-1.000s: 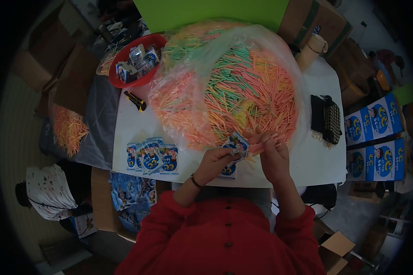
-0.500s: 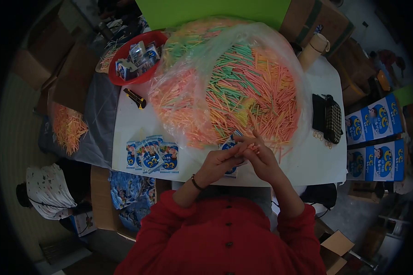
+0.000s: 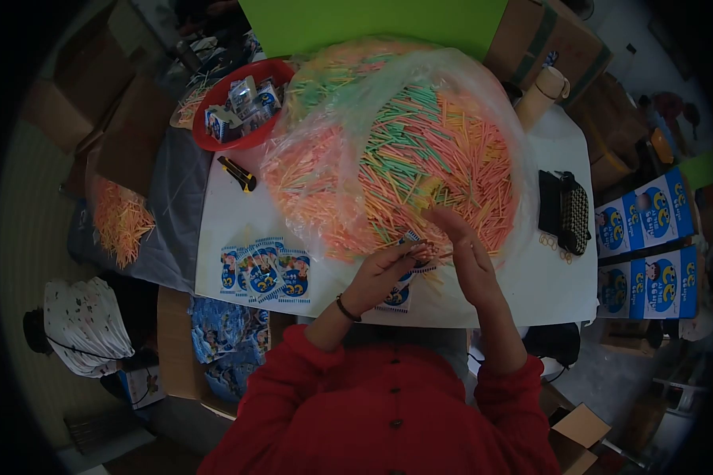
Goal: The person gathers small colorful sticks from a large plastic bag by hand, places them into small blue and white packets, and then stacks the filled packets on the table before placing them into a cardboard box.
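A big clear plastic bag (image 3: 388, 150) full of orange, green and yellow sticks lies on the white table (image 3: 222, 222). At its near edge my left hand (image 3: 384, 273) pinches a small blue printed packet (image 3: 410, 241), held just above more packets (image 3: 396, 297) on the table. My right hand (image 3: 467, 253) reaches forward with fingers stretched out, touching the sticks at the bag's near rim. Whether it grips any sticks is not visible.
A fan of blue packets (image 3: 263, 273) lies at the left. A red bowl (image 3: 242, 107) of packets and a box cutter (image 3: 236, 172) sit further back. A dark pouch (image 3: 566, 210) lies at the right. Blue printed boxes (image 3: 650, 245) stand beyond the table's right edge.
My right hand has left the packet and stretched forward into the sticks. My left hand still holds the packet, now slightly nearer the bag.
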The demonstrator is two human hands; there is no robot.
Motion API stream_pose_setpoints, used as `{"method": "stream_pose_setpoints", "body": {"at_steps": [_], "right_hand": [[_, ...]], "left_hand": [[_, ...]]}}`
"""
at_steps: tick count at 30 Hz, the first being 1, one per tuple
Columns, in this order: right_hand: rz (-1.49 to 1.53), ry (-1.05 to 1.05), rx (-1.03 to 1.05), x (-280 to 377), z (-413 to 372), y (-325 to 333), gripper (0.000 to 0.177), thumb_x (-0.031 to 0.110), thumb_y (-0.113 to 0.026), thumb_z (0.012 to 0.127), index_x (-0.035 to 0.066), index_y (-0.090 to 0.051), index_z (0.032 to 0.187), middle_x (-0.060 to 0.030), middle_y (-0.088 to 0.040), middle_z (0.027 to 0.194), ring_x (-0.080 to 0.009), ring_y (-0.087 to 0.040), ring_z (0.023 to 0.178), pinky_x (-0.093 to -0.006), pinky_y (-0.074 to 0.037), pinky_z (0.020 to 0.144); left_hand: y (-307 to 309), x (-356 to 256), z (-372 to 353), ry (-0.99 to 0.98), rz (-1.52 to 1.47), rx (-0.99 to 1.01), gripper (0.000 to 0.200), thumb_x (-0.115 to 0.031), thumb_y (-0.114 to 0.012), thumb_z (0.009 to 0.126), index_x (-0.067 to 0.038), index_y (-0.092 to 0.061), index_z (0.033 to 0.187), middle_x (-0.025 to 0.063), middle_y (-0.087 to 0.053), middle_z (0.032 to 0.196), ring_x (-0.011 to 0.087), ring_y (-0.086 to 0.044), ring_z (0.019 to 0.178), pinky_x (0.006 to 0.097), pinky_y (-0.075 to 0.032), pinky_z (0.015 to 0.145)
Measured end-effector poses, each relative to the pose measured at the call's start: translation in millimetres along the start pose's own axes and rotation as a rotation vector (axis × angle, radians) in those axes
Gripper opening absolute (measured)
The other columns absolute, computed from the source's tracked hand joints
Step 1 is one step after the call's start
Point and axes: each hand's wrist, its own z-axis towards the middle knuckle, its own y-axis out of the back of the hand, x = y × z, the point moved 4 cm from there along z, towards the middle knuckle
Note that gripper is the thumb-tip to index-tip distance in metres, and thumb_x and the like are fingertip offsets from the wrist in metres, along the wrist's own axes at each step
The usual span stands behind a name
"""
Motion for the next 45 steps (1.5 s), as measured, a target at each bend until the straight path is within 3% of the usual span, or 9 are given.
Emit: {"method": "stream_pose_setpoints", "body": {"at_steps": [4, 6, 9, 19, 26, 28, 35, 43, 45], "right_hand": [[0.182, -0.082, -0.292, -5, 1, 25, 0.040, 0.031, -0.032, 0.105, 0.001, -0.049, 0.124, -0.0099, -0.063, 0.109, -0.0213, -0.056, 0.111, -0.0362, -0.037, 0.104], [0.328, -0.086, -0.414, -15, -6, 48, 0.035, 0.030, -0.034, 0.105, 0.003, -0.053, 0.114, -0.0016, -0.055, 0.078, -0.0132, -0.055, 0.075, -0.0314, -0.047, 0.083], [0.229, -0.184, -0.560, -9, -17, 68, 0.032, 0.030, -0.036, 0.105, 0.004, -0.054, 0.108, 0.0021, -0.039, 0.069, -0.0085, -0.038, 0.058, -0.0260, -0.043, 0.063], [-0.502, -0.215, -0.586, -17, -48, 127, 0.018, 0.019, -0.045, 0.102, 0.006, -0.057, 0.107, 0.0011, -0.043, 0.069, -0.0057, -0.039, 0.060, -0.0225, -0.037, 0.057], [-1.398, 0.104, 0.031, -13, -2, 102, 0.030, 0.002, -0.059, 0.080, 0.007, -0.059, 0.110, -0.0090, -0.057, 0.103, -0.0265, -0.057, 0.097, -0.0370, -0.047, 0.082], [-1.519, 0.152, 0.115, -24, 9, 102, 0.034, 0.002, -0.058, 0.077, 0.008, -0.059, 0.111, -0.0095, -0.056, 0.110, -0.0286, -0.055, 0.103, -0.0387, -0.045, 0.086], [-1.734, 0.346, 0.247, -41, 28, 103, 0.027, 0.012, -0.057, 0.080, 0.006, -0.060, 0.105, -0.0045, -0.055, 0.106, -0.0222, -0.053, 0.101, -0.0339, -0.043, 0.090], [-1.692, 0.399, 0.217, -20, 16, 98, 0.027, 0.009, -0.060, 0.079, 0.004, -0.060, 0.106, -0.0091, -0.060, 0.099, -0.0259, -0.054, 0.105, -0.0364, -0.043, 0.092], [-1.114, -0.007, 0.067, -26, 10, 103, 0.021, -0.002, -0.056, 0.084, 0.002, -0.059, 0.105, -0.0099, -0.062, 0.102, -0.0257, -0.057, 0.106, -0.0333, -0.044, 0.094]], "left_hand": [[-1, -8, -12, 0.053, -0.232, -0.067, 0.042, 0.004, -0.056, 0.091, -0.002, -0.049, 0.132, 0.0063, -0.061, 0.121, 0.0153, -0.057, 0.113, 0.0286, -0.045, 0.097], [4, -10, -24, 0.043, -0.304, -0.059, 0.043, 0.007, -0.059, 0.088, -0.002, -0.050, 0.129, 0.0076, -0.061, 0.120, 0.0160, -0.057, 0.113, 0.0294, -0.045, 0.098], [29, -29, -52, -0.181, -0.024, -0.182, 0.033, 0.007, -0.062, 0.084, -0.003, -0.053, 0.115, 0.0137, -0.064, 0.113, 0.0230, -0.061, 0.108, 0.0362, -0.048, 0.095], [135, -71, -132, -0.136, 0.332, -0.855, 0.022, -0.008, -0.057, 0.094, -0.001, -0.061, 0.115, 0.0065, -0.066, 0.101, 0.0112, -0.061, 0.086, 0.0245, -0.050, 0.079], [153, -71, -121, 0.171, 0.623, -0.847, 0.040, -0.013, -0.066, 0.089, -0.006, -0.056, 0.127, 0.0057, -0.063, 0.109, 0.0168, -0.058, 0.096, 0.0313, -0.046, 0.087], [133, -91, -113, -0.196, 1.729, -0.975, 0.048, -0.013, -0.072, 0.081, -0.007, -0.057, 0.126, 0.0078, -0.058, 0.118, 0.0265, -0.051, 0.107, 0.0406, -0.036, 0.095], [57, -65, -65, -0.406, 1.484, -0.521, 0.035, -0.020, -0.075, 0.075, -0.010, -0.062, 0.106, 0.0090, -0.056, 0.105, 0.0305, -0.048, 0.103, 0.0430, -0.033, 0.089], [8, -9, 2, -0.142, 1.396, -0.357, 0.035, -0.029, -0.074, 0.074, -0.008, -0.061, 0.097, 0.0077, -0.055, 0.097, 0.0283, -0.049, 0.097, 0.0419, -0.035, 0.084], [15, -3, 7, 0.021, 1.260, -0.328, 0.029, -0.028, -0.073, 0.074, -0.009, -0.061, 0.093, 0.0069, -0.055, 0.090, 0.0278, -0.051, 0.094, 0.0408, -0.035, 0.083]]}}
